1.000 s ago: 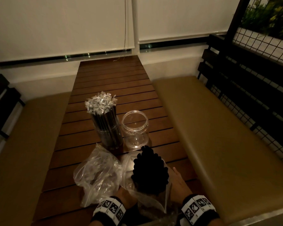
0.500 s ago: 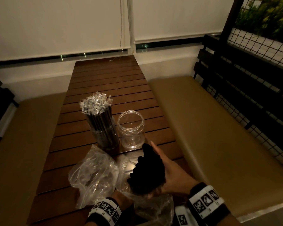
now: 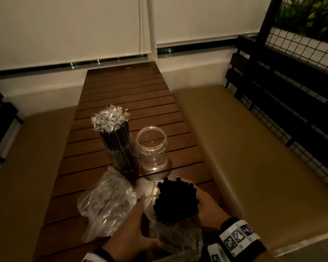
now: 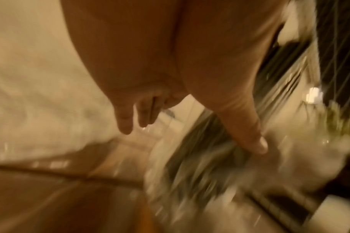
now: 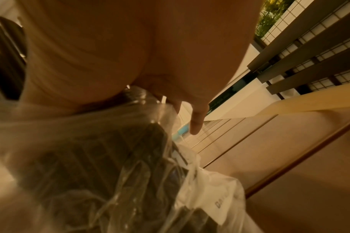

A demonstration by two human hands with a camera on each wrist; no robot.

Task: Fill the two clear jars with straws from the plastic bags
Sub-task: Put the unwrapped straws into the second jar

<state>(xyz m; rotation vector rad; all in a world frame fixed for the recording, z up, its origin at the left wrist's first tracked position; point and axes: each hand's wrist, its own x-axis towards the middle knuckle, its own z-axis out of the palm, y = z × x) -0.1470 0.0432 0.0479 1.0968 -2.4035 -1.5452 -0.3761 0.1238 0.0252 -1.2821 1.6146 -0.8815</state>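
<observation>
Now the left hand [image 3: 130, 232] has come up onto the plastic bag [image 3: 175, 241], gripping it, while the right hand [image 3: 206, 207] still grips the black straws [image 3: 175, 200], near of the empty jar [image 3: 152, 148].

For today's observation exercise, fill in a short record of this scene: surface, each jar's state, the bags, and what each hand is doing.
surface: slatted wooden table
left jar: packed with upright wrapped straws
right jar: clear, open, holds nothing
empty bag: crumpled, left of the hands
second bag: still around the lower part of the black straws
black straws: a bundle, ends up
left hand: holds the second bag
right hand: grips the bundle
</observation>
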